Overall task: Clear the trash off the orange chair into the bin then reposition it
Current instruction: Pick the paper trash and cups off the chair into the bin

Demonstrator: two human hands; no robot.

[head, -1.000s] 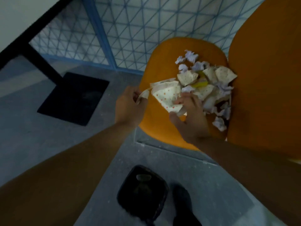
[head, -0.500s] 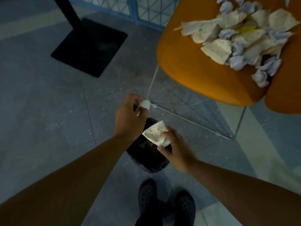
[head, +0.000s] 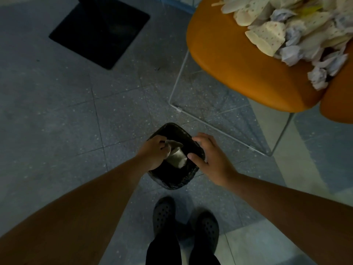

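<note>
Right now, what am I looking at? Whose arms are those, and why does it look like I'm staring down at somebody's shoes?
There is no machine here. A person wears a camera on their head, so you see what they see when they look down: their own two arms and their dark shoes on the grey floor.

Both hands are over a small black bin on the floor. The left hand is closed around a scrap of paper. The right hand is open, with nothing in it. Between them a pale crumpled piece sits in the bin's mouth; I cannot tell if it is still falling.

Up on the right is an orange chair with thin metal legs. Its seat holds a pile of crumpled paper trash, waiting to be binned.
</note>
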